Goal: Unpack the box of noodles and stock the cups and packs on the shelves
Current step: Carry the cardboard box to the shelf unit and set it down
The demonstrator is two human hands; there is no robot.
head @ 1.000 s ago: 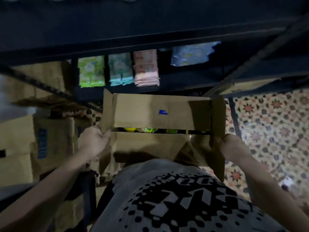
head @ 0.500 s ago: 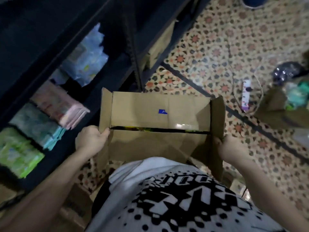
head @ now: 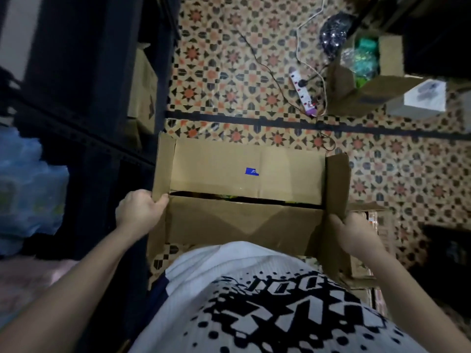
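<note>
You carry the cardboard box (head: 244,200) at waist height against your printed shirt (head: 254,301), above the patterned tile floor (head: 229,59). Your left hand (head: 139,212) grips the box's left end, thumb on the seam; your right hand (head: 349,233) clasps the right end beside the raised side flap (head: 336,184). The two long top flaps lie nearly closed, with a narrow slit between them; through it only slivers of green and yellow packaging (head: 229,197) show. Dark shelving (head: 84,98) stands to your left, with blue packs (head: 25,187) on it. Far right, an open carton (head: 356,72) holds green and clear-wrapped goods; a power strip (head: 304,94) lies beside it
</note>
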